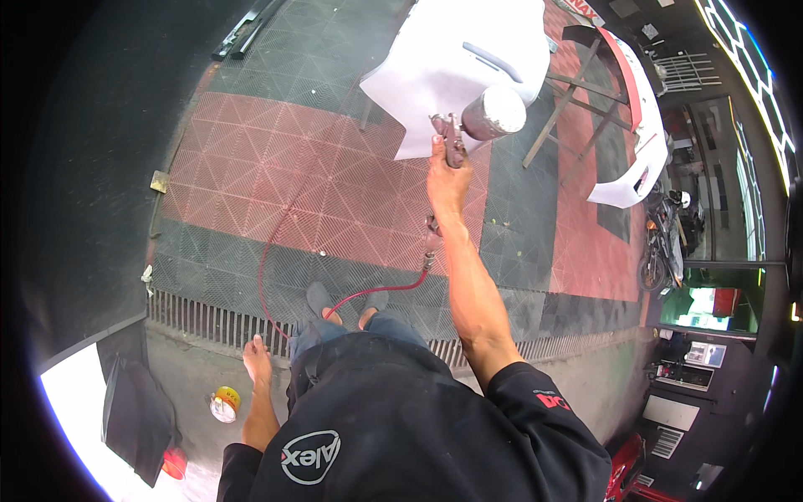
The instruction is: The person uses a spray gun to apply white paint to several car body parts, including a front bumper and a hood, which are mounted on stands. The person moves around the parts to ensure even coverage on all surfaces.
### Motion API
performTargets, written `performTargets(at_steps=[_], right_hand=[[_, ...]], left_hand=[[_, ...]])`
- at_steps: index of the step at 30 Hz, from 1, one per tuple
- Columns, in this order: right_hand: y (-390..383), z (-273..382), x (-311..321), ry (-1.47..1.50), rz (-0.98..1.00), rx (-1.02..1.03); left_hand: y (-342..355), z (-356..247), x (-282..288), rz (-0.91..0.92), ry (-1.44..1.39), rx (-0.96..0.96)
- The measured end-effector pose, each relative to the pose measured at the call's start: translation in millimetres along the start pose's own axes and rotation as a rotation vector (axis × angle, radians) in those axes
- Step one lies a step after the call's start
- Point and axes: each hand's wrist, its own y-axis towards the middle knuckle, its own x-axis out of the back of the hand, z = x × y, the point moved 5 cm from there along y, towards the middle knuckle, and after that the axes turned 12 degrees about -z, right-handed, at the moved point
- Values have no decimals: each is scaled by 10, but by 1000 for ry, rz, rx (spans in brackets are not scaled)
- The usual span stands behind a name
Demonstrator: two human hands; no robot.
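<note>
Right grip (449, 184): wrapped around spray gun (454, 140), near white panel (435, 75).
Left grip (258, 361): loosely spread, near red hose (401, 288).
Tiles (251, 167): red, dark grey.

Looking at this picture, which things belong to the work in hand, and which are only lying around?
Seem to belong to the work:
- spray gun, held in the right hand
- red hose
- white panel beyond the gun

Seem only lying around:
- yellow-and-white can, untouched
- two-wheeler, far right
</note>
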Motion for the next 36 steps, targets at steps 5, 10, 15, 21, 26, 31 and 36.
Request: performTargets(at_steps=[5,10,15,21,26,31,36], right_hand=[[104,289,397,-72,-119,59],[362,204,807,-73,-243,6],[580,186,1164,-180,-338,7],[541,84,1564,-97,-496,25],[330,-210,1954,-63,-509,-158],[-196,-326,1609,-192,-370,-332],[33,-211,1497,-175,-251,-154]], left_hand=[[75,-288,-106,17,4,-38],[224,-300,-169,27,23,-92],[356,-180,-69,38,33,-36],[452,-300,66,-3,68,-115],[386,-737,-383,60,10,-119],[583,-744,-452,157,129,-60],[690,-832,-564,246,158,-11]])
